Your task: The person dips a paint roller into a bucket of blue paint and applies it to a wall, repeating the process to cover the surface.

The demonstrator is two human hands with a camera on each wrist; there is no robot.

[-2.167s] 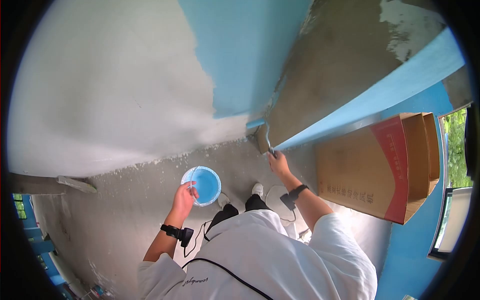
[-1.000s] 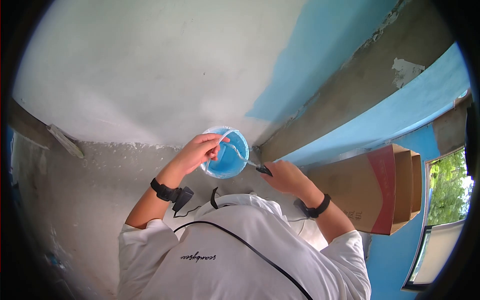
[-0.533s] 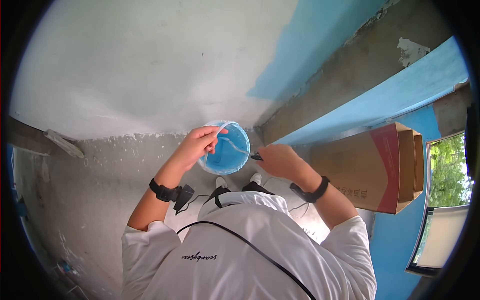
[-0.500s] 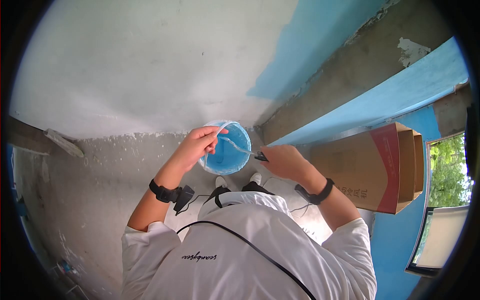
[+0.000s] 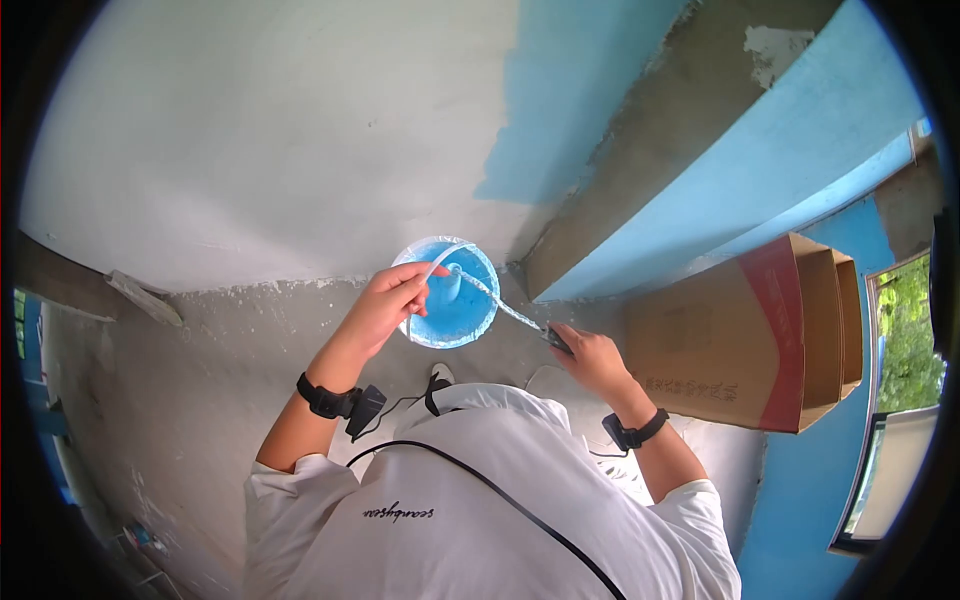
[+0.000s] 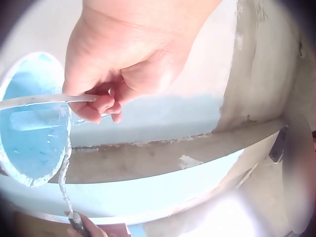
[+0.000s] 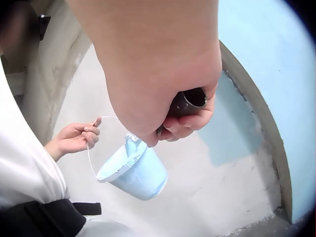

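Note:
A white-rimmed bucket of light blue paint hangs from its thin white handle, which my left hand grips with curled fingers. My right hand holds a paint roller by its dark grip. Paint coats the roller's bent metal rod, which reaches over the bucket's rim. Inside the bucket, the blue roller sleeve shows in the left wrist view. In the right wrist view the bucket is tilted, and the roller's rod is mostly hidden behind my right hand.
Ahead stands a whitish wall with a blue painted patch. A grey and blue ledge runs along the right. A large cardboard box stands at right, and a wooden piece leans at left.
The roller has come from the foot of the wall corner into the bucket, and the bucket has been lifted forward. Lately my right hand has drawn back right, and more rod shows.

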